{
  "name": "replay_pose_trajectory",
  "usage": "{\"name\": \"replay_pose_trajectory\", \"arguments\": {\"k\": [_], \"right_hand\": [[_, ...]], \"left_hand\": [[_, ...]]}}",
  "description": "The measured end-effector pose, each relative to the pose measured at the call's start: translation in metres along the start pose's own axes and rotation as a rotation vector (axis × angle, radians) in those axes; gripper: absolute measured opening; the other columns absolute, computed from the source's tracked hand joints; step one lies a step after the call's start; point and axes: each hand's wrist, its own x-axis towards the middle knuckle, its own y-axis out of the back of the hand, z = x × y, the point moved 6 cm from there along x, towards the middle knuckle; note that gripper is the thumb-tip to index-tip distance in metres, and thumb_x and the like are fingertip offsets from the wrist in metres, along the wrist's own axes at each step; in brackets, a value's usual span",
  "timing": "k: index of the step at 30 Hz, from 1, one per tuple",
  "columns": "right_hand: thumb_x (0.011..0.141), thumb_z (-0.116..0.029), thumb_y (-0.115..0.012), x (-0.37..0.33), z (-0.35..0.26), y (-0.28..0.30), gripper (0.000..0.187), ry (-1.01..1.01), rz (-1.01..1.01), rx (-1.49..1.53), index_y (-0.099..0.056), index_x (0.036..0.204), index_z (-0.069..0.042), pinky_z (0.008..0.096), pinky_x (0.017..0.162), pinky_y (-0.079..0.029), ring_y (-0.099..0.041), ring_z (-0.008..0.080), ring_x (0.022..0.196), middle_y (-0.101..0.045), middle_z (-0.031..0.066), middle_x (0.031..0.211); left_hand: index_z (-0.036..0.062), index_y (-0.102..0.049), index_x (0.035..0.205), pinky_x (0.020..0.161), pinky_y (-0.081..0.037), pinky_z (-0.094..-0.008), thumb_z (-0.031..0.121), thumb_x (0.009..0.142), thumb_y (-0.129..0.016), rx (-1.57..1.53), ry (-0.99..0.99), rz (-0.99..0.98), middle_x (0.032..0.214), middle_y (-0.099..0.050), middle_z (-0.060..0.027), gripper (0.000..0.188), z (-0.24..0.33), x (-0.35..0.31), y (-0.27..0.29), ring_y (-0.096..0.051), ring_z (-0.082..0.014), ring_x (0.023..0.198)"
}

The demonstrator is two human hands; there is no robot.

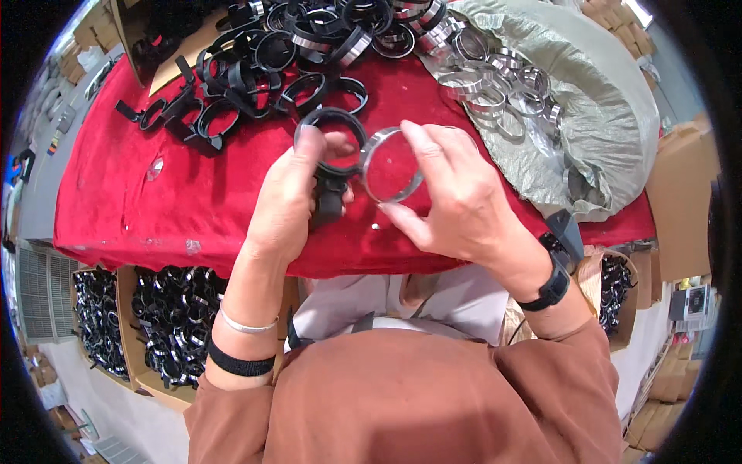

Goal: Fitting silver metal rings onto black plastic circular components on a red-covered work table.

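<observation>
My left hand [290, 189] is closed round a black plastic ring with a short stem [331, 185], its round opening tilted up toward me. Between the thumb and fingers of my right hand [452, 189] is a shiny metal ring [367, 158]. The two rings are side by side, their edges close together; whether they touch I cannot tell. Both hands are above the front part of a red cloth [116, 209].
Black rings with stems [232, 85] lie heaped at the back. Loose metal rings [495, 100] rest on a pale plastic sack [587, 131] at the right. Below the table stand cardboard boxes [133, 363] filled with black and silver parts. A brown cardboard sheet [680, 209] is at far right.
</observation>
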Motion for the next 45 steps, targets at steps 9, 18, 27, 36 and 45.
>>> {"name": "replay_pose_trajectory", "arguments": {"k": [9, 18, 27, 36, 45], "right_hand": [[0.063, -0.027, -0.080, 0.019, 0.015, 0.005, 0.063, -0.220, -0.022, 0.428, -0.056, 0.108, 0.009, 0.0358, 0.068, -0.051, -0.062, 0.0306, 0.075, -0.060, 0.0211, 0.088], [0.064, -0.026, -0.079, 0.030, 0.004, -0.010, 0.066, -0.144, -0.006, 0.487, -0.053, 0.113, 0.009, 0.0367, 0.068, -0.050, -0.061, 0.0314, 0.077, -0.060, 0.0210, 0.087], [0.064, -0.017, -0.080, 0.009, -0.029, 0.002, 0.083, 0.036, -0.054, 0.419, -0.039, 0.131, 0.010, 0.0405, 0.077, -0.049, -0.057, 0.0376, 0.089, -0.053, 0.0262, 0.107], [0.061, -0.020, -0.082, 0.035, -0.008, -0.016, 0.072, -0.132, -0.078, 0.644, -0.052, 0.122, 0.003, 0.0336, 0.069, -0.053, -0.064, 0.0305, 0.081, -0.062, 0.0196, 0.096], [0.082, -0.052, -0.065, 0.169, 0.130, 0.016, 0.078, -0.753, -0.107, 0.856, -0.045, 0.125, 0.009, 0.0320, 0.062, -0.054, -0.063, 0.0207, 0.085, -0.060, 0.0199, 0.107]], "left_hand": [[0.0169, -0.024, 0.145, 0.066, -0.053, -0.0330, 0.043, 0.101, -0.020, -0.236, 0.048, -0.070, 0.121, -0.058, -0.0146, 0.052, 0.001, -0.008, -0.011, -0.062, -0.0216, 0.077], [0.0101, -0.018, 0.147, 0.094, -0.047, -0.0384, 0.036, 0.102, -0.023, -0.121, -0.063, -0.133, 0.140, -0.040, -0.0118, 0.052, 0.006, -0.010, -0.018, -0.047, -0.0272, 0.123], [0.0038, -0.020, 0.146, 0.097, -0.039, -0.0307, 0.029, 0.102, -0.025, 0.418, -0.201, -0.128, 0.127, -0.051, -0.0128, 0.052, 0.017, -0.047, -0.027, -0.052, -0.0205, 0.113], [-0.0010, -0.028, 0.142, 0.099, -0.038, -0.0326, 0.026, 0.100, -0.038, 0.562, -0.177, -0.152, 0.123, -0.053, -0.0177, 0.051, 0.044, -0.032, -0.011, -0.050, -0.0247, 0.117], [0.0032, -0.058, 0.111, 0.077, -0.050, -0.0373, 0.016, 0.075, -0.069, 2.011, -0.746, 0.301, 0.099, -0.062, -0.0108, 0.040, 0.055, 0.056, 0.058, -0.057, -0.0280, 0.095]]}}
